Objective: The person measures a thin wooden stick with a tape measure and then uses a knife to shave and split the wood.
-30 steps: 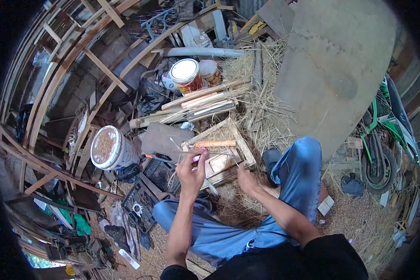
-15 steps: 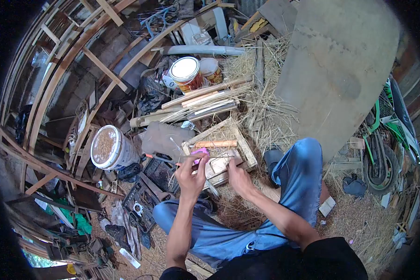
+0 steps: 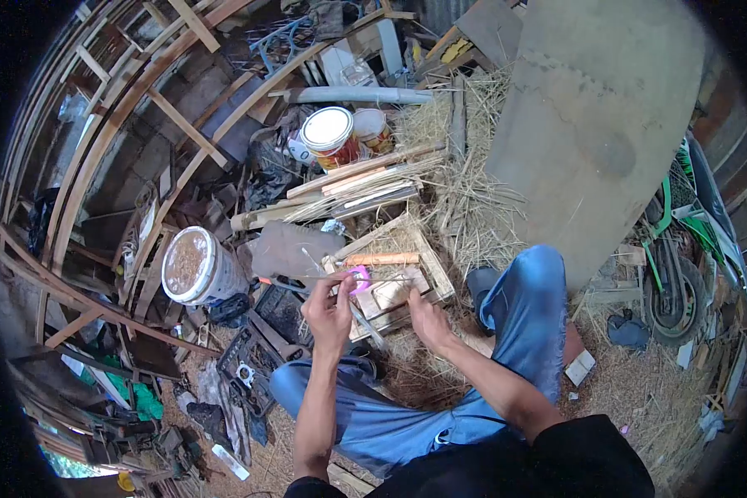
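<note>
My left hand point(image 3: 328, 314) is closed around a thin, dark rod point(image 3: 383, 280) that points right, roughly level, above a shallow wooden frame point(image 3: 433, 259). My right hand point(image 3: 430, 322) is closed too, with its thumb near the rod's right end. What sits inside its fingers is hidden. Just beyond the left fingers lies a bright pink object point(image 3: 359, 278) with a pale middle. Inside the frame are straw, an orange-brown wooden strip point(image 3: 393, 258) and a pale wood block point(image 3: 388, 294).
Left of the legs lies an open black tool case point(image 3: 245, 365). A white bucket point(image 3: 192, 266) full of shavings stands farther left. Wooden strips point(image 3: 349, 189) and a lidded paint can point(image 3: 329, 137) are beyond the frame. A large grey board point(image 3: 589, 124) leans at the right.
My right hand has shifted slightly down, away from the rod's end. My left hand has moved a little left, and more of the rod and pink object shows.
</note>
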A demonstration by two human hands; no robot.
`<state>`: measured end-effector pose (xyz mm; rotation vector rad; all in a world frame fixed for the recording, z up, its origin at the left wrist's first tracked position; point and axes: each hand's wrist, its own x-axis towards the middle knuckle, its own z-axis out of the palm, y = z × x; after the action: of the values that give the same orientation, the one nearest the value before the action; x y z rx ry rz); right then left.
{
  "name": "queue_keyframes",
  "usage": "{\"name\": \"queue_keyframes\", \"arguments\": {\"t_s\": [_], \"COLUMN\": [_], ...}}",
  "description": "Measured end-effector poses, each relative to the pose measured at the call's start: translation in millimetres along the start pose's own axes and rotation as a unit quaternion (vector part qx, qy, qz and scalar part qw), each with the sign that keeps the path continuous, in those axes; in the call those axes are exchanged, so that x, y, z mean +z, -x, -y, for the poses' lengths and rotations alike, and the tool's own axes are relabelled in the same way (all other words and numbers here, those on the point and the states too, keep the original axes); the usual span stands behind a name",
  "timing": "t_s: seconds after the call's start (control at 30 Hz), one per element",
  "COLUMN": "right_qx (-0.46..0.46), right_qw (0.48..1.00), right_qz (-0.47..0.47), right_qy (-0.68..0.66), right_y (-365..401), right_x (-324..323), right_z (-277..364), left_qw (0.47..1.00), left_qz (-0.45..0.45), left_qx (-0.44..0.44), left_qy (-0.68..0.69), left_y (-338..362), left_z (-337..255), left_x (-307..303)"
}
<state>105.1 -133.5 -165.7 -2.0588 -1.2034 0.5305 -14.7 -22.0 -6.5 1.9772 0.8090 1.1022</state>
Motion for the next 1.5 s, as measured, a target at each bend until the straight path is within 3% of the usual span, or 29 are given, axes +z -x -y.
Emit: {"name": "queue_keyframes", "arguments": {"t_s": [0.07, 0.1, 0.2, 0.27, 0.3, 0.4, 0.43, 0.53, 0.6, 0.7, 0.8, 0.83, 0.93, 0.97, 1.07, 1.1, 1.2, 1.23, 1.37, 1.5], "right_qx": [0.007, 0.104, 0.133, 0.137, 0.141, 0.141, 0.084, 0.080, -0.063, -0.058, -0.015, 0.017, 0.066, 0.038, -0.014, -0.043, -0.090, 0.049, 0.019, 0.044], "right_qw": [1.000, 0.991, 0.986, 0.986, 0.985, 0.986, 0.994, 0.991, 0.996, 0.995, 0.995, 0.999, 0.996, 0.999, 0.996, 0.997, 0.995, 0.989, 0.995, 0.996], "right_qz": [0.022, 0.058, 0.082, 0.089, 0.093, 0.084, 0.027, 0.053, 0.018, 0.062, 0.030, 0.040, 0.067, 0.019, 0.070, 0.040, -0.006, 0.122, 0.095, 0.071], "right_qy": [0.014, 0.054, 0.055, 0.039, 0.020, -0.031, -0.069, -0.099, -0.064, -0.044, -0.091, -0.002, -0.005, -0.027, -0.059, -0.050, -0.044, -0.073, -0.004, 0.033], "right_y": [-1, 2, 2, 5, 5, 1, 0, -6, -8, -8, -6, 0, 1, 1, -8, -8, -16, -15, -12, -13], "right_x": [2, 0, 18, 12, 7, 4, 2, -55, -69, -75, -32, -26, -28, -30, -59, -67, -41, -52, -27, -10], "right_z": [-9, -16, -43, -41, -37, -26, -14, 73, 98, 91, 17, -3, 6, 9, 46, 61, 34, 29, 5, -13], "left_qw": [1.000, 1.000, 0.999, 1.000, 0.997, 1.000, 0.999, 0.999, 0.999, 0.996, 0.994, 0.995, 0.995, 0.996, 0.998, 0.998, 0.996, 0.997, 0.996, 0.997], "left_qz": [-0.003, -0.013, -0.024, -0.011, 0.000, -0.017, -0.027, -0.033, -0.022, -0.004, 0.006, 0.008, 0.008, 0.005, 0.014, 0.012, 0.017, 0.019, 0.020, 0.020], "left_qx": [-0.013, 0.002, 0.045, 0.014, 0.018, -0.005, 0.003, 0.009, 0.037, 0.077, 0.091, 0.094, 0.094, 0.090, 0.067, 0.065, 0.083, 0.071, 0.075, 0.073], "left_qy": [0.008, 0.007, 0.004, -0.002, -0.070, 0.011, 0.016, 0.022, 0.000, -0.049, -0.056, -0.037, -0.015, -0.014, -0.012, -0.013, -0.026, -0.024, -0.045, -0.022], "left_y": [0, 0, -4, -3, -6, -10, -11, -10, -6, -3, -3, -4, -5, -4, -9, -10, -7, -6, -7, -7], "left_z": [-2, 1, 6, -6, -17, 2, 11, 6, 8, 0, -2, -4, -1, 0, 0, -2, -8, -7, 3, 4], "left_x": [1, 2, 3, 4, 0, 1, 1, 3, 6, 5, 7, 9, 11, 10, 8, 9, 9, 8, 4, 4]}}
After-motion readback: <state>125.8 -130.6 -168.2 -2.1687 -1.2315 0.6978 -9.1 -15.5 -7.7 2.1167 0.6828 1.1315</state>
